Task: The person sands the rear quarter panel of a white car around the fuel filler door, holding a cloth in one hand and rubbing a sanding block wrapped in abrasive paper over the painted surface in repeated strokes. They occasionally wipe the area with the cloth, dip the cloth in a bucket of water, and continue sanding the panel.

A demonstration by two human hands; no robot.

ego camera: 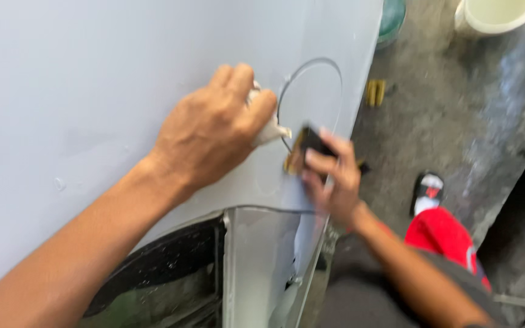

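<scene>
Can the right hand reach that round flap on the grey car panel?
Probably yes. The right hand, holding a dark sanding block, sits right beside the round flap on the grey car panel, and nothing lies between them.

Soft, even daylight is falling across the pale grey panel, leaving no harsh glare and only faint shading under the left hand. Motion blur is smearing the whole frame, strongest on the right hand and the dark block it is holding. The concrete floor at the right is streaking and looking out of focus. The far right corner is sinking into deep shadow.
</scene>
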